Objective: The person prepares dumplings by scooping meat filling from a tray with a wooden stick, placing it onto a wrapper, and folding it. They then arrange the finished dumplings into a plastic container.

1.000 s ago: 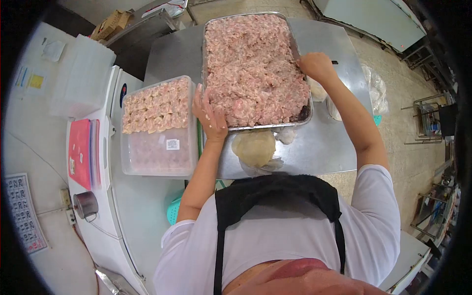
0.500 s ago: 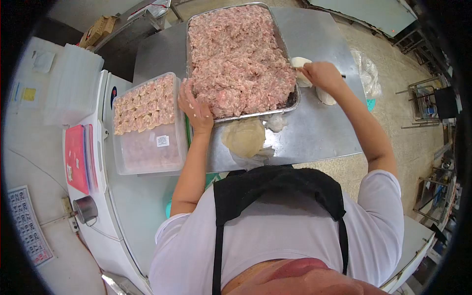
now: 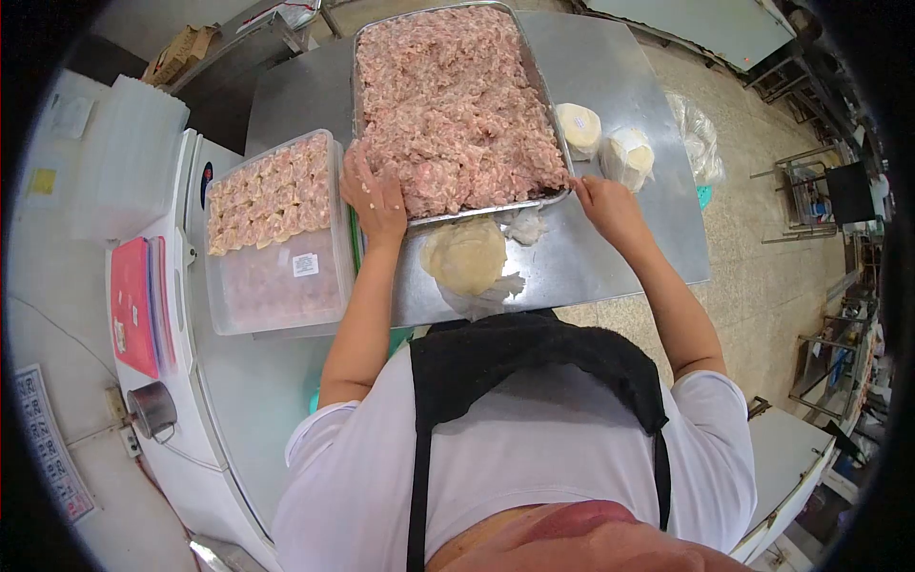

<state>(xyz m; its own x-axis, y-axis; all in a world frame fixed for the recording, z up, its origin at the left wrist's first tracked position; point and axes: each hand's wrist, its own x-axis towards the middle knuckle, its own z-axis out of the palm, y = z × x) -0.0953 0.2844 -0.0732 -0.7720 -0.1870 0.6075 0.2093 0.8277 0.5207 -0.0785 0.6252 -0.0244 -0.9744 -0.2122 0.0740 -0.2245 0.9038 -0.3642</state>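
A large metal tray [image 3: 477, 211] heaped with raw ground meat [image 3: 457, 105] sits on the steel table. My left hand [image 3: 375, 198] rests at the tray's near-left corner, fingers stretched along its rim, with bits of meat on the skin. My right hand [image 3: 610, 208] is closed at the near-right corner, its fingertips close to the rim; what they pinch is too small to make out. Before the tray lies a stack of round dough wrappers [image 3: 465, 255] on crumpled plastic. On the left, a clear plastic container [image 3: 276, 296] holds rows of filled dumplings [image 3: 272, 191].
Two wrapped stacks of round wrappers, one pale stack [image 3: 579, 131] and another in plastic [image 3: 627, 158], stand right of the tray. A clear plastic bag [image 3: 696, 138] hangs past the table's right edge. A white freezer [image 3: 238, 410] adjoins on the left.
My right hand has come from beside the wrapped wrappers down to the tray's near-right corner, uncovering those stacks. My left hand stays at the tray's left corner. The view has shifted slightly.
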